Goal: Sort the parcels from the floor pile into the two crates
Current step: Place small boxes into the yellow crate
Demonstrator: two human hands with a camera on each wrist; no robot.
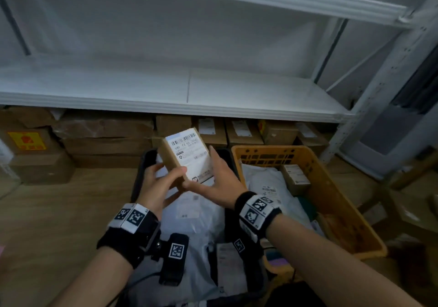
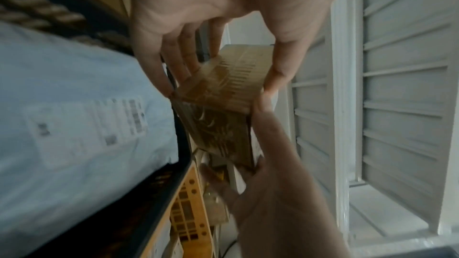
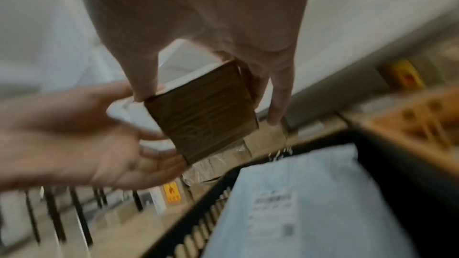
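Brown cardboard, taped over, makes up the small box [image 1: 183,155] I hold at the centre of the head view, tilted, its white shipping label with barcodes facing up at me. My left hand [image 1: 159,183] has its thumb on the label face and its fingers curled against the back of the box; my right hand [image 1: 216,180] pinches the lower right corner between thumb and fingers. In the left wrist view the box [image 2: 223,93] shows a glossy taped end, with my fingers [image 2: 159,70] pressing one side.

The box hangs above a black crate [image 1: 142,164] at lower centre, which holds pale grey mailer bags [image 1: 189,212] with labels. Just right of it sits an orange crate [image 1: 331,188] with more bags and a small cardboard carton [image 1: 295,177]. The floor [image 1: 59,212] is wood-toned. Across the middle runs a white shelf [image 1: 166,88], and under it stand stacked brown cartons [image 1: 104,136].
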